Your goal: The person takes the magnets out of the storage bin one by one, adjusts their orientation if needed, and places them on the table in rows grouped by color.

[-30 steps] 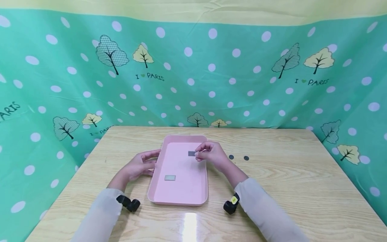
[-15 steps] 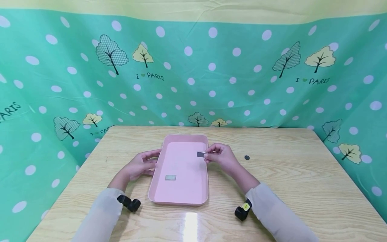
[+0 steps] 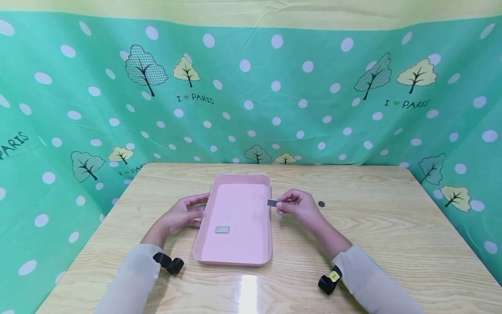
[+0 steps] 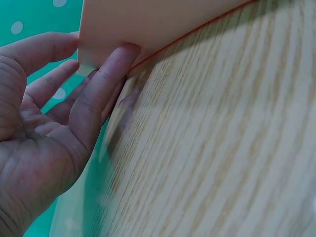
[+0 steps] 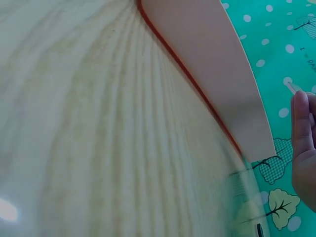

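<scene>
A shallow pink tray point(image 3: 235, 257) lies on the wooden table. My left hand point(image 3: 182, 216) rests against its left wall with fairly straight fingers; in the left wrist view, the fingers point(image 4: 106, 84) touch the tray's outer side. My right hand point(image 3: 300, 207) pinches a small dark grey rectangular plate point(image 3: 272, 203) between thumb and fingers, held above the tray's right rim. In the right wrist view, only a pale tip of that plate point(image 5: 292, 88) shows past the fingers. A similar light grey rectangular plate point(image 3: 222, 230) lies flat inside the tray, towards its lower left.
A small dark round disc point(image 3: 321, 203) lies on the table point(image 3: 376, 235), just beyond my right hand. Behind the table and along its sides hangs a green dotted cloth point(image 3: 219, 131) printed with trees. Black wrist cameras sit on both sleeves.
My right hand has moved right with the dark grey plate, from over the tray's interior to its right rim. One of two dark discs is now out of sight. My left hand stays put.
</scene>
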A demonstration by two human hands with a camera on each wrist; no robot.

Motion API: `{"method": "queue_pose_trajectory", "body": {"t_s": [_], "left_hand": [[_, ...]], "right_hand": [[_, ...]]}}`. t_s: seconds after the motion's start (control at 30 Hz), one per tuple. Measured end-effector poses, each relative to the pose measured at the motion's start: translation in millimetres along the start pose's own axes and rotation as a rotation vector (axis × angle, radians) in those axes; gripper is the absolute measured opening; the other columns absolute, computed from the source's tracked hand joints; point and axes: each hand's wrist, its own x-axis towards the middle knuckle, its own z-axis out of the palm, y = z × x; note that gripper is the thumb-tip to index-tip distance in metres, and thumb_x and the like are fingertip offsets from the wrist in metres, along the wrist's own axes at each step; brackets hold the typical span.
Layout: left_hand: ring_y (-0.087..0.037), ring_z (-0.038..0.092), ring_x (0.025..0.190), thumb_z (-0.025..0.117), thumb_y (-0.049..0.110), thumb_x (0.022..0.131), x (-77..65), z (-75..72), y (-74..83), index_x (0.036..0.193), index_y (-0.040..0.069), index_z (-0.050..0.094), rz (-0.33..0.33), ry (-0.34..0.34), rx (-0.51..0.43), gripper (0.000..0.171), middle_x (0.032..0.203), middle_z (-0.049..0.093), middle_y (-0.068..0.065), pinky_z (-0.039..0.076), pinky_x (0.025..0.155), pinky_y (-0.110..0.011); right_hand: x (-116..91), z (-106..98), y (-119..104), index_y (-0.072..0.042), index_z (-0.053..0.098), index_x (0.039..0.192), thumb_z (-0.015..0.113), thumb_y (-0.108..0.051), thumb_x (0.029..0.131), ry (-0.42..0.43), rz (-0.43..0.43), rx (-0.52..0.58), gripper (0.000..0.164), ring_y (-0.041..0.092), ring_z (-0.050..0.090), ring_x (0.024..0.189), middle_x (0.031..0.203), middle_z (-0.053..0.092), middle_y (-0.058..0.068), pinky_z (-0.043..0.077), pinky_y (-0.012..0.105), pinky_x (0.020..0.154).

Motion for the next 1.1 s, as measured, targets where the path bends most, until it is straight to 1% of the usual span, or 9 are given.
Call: {"method": "queue_pose_trajectory", "body": {"t_s": [0.1, 0.33, 0.63, 0.87, 1.1], "left_hand": [[-0.03, 0.057, 0.118, 0.063, -0.001, 0.091, -0.3, 0.0, 0.2, 0.152, 0.004, 0.031, 0.001, 0.0, -0.001, 0.069, 0.153, 0.032, -0.022, 0.058, 0.081, -0.048], [-0.029, 0.058, 0.117, 0.063, -0.001, 0.091, -1.7, -0.7, 0.5, 0.152, 0.004, 0.031, 0.001, -0.001, -0.003, 0.069, 0.153, 0.031, -0.022, 0.058, 0.081, -0.048], [-0.031, 0.056, 0.119, 0.062, -0.002, 0.091, -0.9, -0.6, 1.3, 0.152, 0.0, 0.027, 0.007, -0.02, -0.006, 0.07, 0.153, 0.029, -0.025, 0.058, 0.081, -0.047], [-0.033, 0.055, 0.12, 0.063, -0.001, 0.09, 0.2, -0.9, 1.9, 0.152, 0.0, 0.027, 0.008, -0.022, -0.001, 0.071, 0.154, 0.029, -0.025, 0.058, 0.081, -0.047], [-0.033, 0.055, 0.121, 0.063, -0.001, 0.09, -0.4, -0.7, 2.2, 0.152, 0.0, 0.027, 0.007, -0.025, -0.003, 0.071, 0.154, 0.028, -0.025, 0.058, 0.081, -0.047]], "right_hand": [[-3.6, -4.6, 3.2, 0.014, 0.06, 0.098, 0.069, 0.009, 0.084, 0.001, 0.008, 0.012, 0.017, 0.016, 0.068, 0.069, 0.082, 0.067, 0.01, 0.06, 0.029, 0.071], [-11.8, -14.7, 7.1, 0.013, 0.061, 0.1, 0.07, 0.006, 0.084, -0.002, 0.019, -0.009, 0.02, 0.018, 0.069, 0.072, 0.088, 0.067, 0.015, 0.06, 0.032, 0.075], [-19.7, -31.8, 11.4, 0.014, 0.061, 0.1, 0.068, 0.005, 0.086, 0.004, 0.045, -0.038, 0.019, 0.016, 0.068, 0.073, 0.088, 0.067, 0.013, 0.059, 0.029, 0.074], [-25.6, -42.4, 15.4, 0.014, 0.06, 0.101, 0.069, 0.004, 0.086, 0.013, 0.098, -0.045, 0.021, 0.02, 0.068, 0.075, 0.09, 0.065, 0.015, 0.059, 0.029, 0.075], [-28.3, -48.1, 17.0, 0.015, 0.059, 0.102, 0.07, 0.004, 0.085, 0.029, 0.137, -0.087, 0.023, 0.019, 0.068, 0.074, 0.088, 0.065, 0.013, 0.059, 0.027, 0.073]]}}
